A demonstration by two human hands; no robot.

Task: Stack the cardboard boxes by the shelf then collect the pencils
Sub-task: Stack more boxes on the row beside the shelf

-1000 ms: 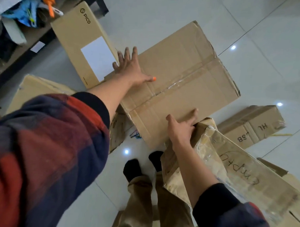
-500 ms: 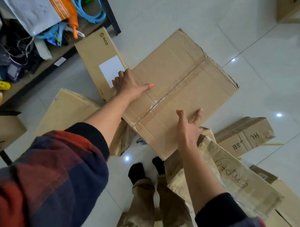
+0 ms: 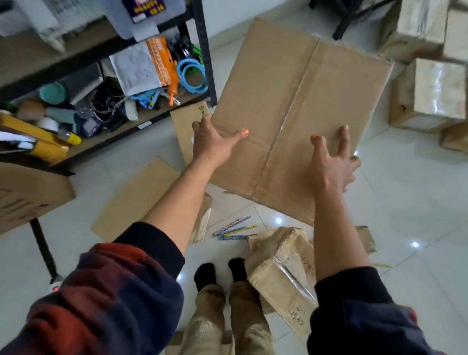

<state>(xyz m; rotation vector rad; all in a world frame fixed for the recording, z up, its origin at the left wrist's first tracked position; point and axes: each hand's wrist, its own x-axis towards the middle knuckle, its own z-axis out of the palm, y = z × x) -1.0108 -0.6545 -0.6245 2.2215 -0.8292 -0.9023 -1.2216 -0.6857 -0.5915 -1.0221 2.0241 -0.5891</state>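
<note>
Large brown taped cardboard box [image 3: 296, 113], centre of frame, lifted above the white tiled floor [image 3: 412, 210]. Left hand [image 3: 213, 142] grips its left edge, thumb on top; right hand [image 3: 330, 164] presses the top, fingers spread. Judged light, stiff, bulky: take opposite edges. Coloured pencils [image 3: 233, 230] lie at lower centre. Shelf [image 3: 203, 43] upper left; labels unreadable.
</note>
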